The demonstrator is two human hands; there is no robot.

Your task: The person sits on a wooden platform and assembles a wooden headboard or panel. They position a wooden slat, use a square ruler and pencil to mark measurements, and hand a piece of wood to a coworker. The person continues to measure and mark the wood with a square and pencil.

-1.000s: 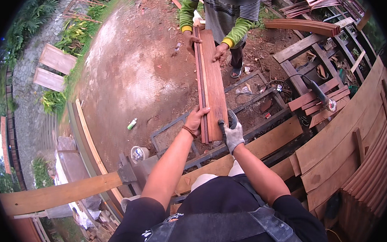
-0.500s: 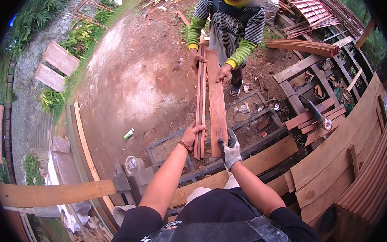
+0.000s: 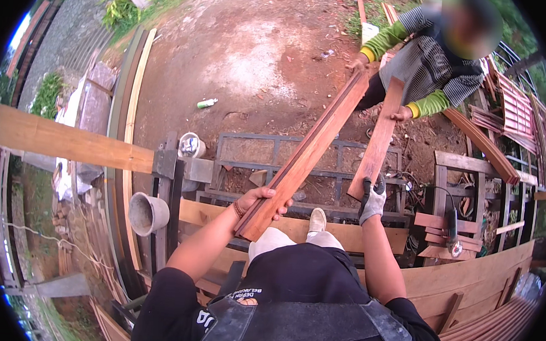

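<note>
My bare left hand [image 3: 257, 206], a bracelet at its wrist, grips the near end of a stack of long reddish-brown wooden planks [image 3: 315, 151]. My right hand [image 3: 372, 205], in a grey and black glove, is closed on the near end of a single wooden board [image 3: 378, 139]. Both loads slant away from me toward a co-worker [image 3: 411, 60] in a striped shirt with green sleeves. One of the co-worker's hands [image 3: 357, 64] is at the stack's far end, and the other hand [image 3: 403, 113] holds the board near its far end.
A dark metal frame [image 3: 277, 158] lies on the dirt ahead. Two buckets [image 3: 149, 214] stand at left, by a horizontal wooden beam [image 3: 68, 138]. An angle grinder [image 3: 453, 234] rests beside short wood pieces at right. Large planks [image 3: 467, 270] and slatted wood [image 3: 494, 334] lie at lower right.
The two loads have spread apart, and the stack has turned to show its broad face. The co-worker has shifted right in view and leans lower. My view has swung leftward.
</note>
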